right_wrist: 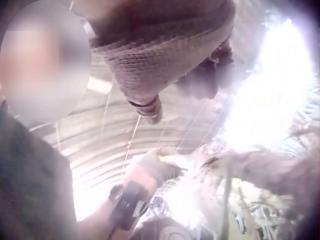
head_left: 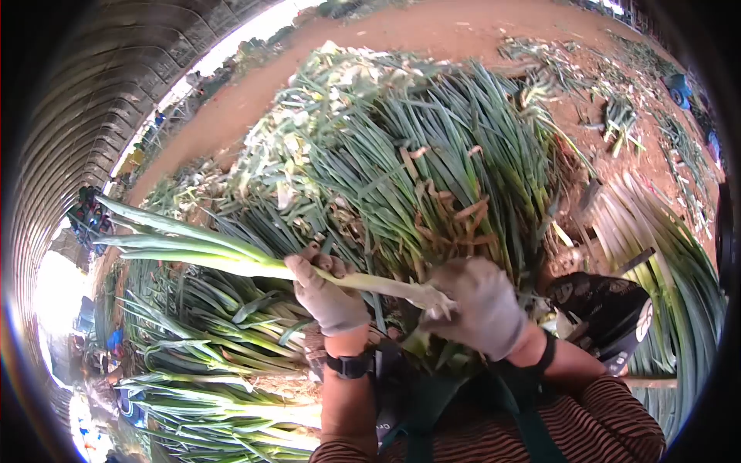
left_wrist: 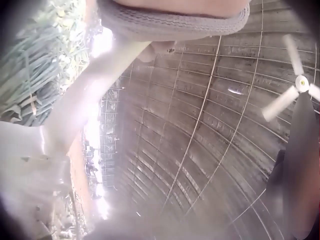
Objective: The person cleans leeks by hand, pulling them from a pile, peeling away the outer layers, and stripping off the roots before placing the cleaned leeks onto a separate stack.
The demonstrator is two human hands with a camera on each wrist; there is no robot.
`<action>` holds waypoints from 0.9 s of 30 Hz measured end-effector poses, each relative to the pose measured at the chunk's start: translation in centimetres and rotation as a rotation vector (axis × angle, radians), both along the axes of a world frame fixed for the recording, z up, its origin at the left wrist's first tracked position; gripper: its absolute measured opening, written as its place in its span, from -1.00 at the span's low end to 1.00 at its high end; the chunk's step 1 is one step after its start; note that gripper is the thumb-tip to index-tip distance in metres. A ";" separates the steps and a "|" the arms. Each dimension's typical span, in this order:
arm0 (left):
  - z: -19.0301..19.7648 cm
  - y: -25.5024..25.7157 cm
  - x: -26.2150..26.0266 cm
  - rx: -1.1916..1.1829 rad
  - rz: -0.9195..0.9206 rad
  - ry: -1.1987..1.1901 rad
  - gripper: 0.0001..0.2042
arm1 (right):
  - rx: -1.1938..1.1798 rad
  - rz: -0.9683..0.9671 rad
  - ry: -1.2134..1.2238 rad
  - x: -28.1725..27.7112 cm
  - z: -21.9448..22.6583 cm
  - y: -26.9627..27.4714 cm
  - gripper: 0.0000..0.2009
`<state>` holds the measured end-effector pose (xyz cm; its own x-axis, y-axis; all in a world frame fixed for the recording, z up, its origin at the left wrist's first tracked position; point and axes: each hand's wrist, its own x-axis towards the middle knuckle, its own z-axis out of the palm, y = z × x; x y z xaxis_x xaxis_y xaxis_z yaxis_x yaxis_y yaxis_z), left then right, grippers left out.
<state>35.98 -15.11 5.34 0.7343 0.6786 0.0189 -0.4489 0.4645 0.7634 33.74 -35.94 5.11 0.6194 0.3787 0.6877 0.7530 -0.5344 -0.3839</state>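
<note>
My gloved left hand (head_left: 330, 297) grips a long green onion (head_left: 386, 286) around its pale stalk. Its green leaves spread out to the left, and its root end points right. Close to the roots is my gloved right hand (head_left: 480, 307), blurred in the head view. In the right wrist view the thumb (right_wrist: 152, 111) of this hand sits apart from its loosely bent fingers, with nothing visible between them. The stalk crosses the left wrist view below the cuff of the glove (left_wrist: 175, 25).
A big heap of green onions (head_left: 455, 154) lies ahead, with pale trimmings (head_left: 293, 139) scattered behind it. More onions (head_left: 224, 409) lie at left. Onions with pale bared stalks (head_left: 656, 270) are piled at right, next to a black patterned object (head_left: 598, 312). Reddish soil (head_left: 432, 27) lies beyond.
</note>
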 end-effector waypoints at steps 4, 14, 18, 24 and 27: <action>0.7 1.5 0.3 -0.066 -0.016 0.019 -0.71 | -0.394 -0.082 -0.300 1.3 -5.1 3.9 -0.77; 0.5 9.7 2.2 -0.068 0.134 0.071 -0.66 | -0.726 0.479 -0.174 2.0 -5.2 -2.6 -0.86; 0.3 14.6 2.7 -0.044 0.164 0.006 -0.62 | -0.973 0.267 0.454 -1.1 -9.2 -8.6 -0.75; 0.6 14.6 2.9 -0.107 0.064 -0.073 -0.60 | -1.479 0.195 0.804 4.1 -3.5 -9.0 -0.55; -0.8 12.4 3.6 -0.130 -0.152 -0.130 -0.58 | -0.632 0.306 0.272 6.5 1.7 -3.8 -0.52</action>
<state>39.62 -2.70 4.55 0.8254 0.5632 0.0395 -0.4568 0.6250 0.6330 40.25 -39.71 6.83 0.5401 0.8330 0.1202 0.8258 -0.4969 -0.2667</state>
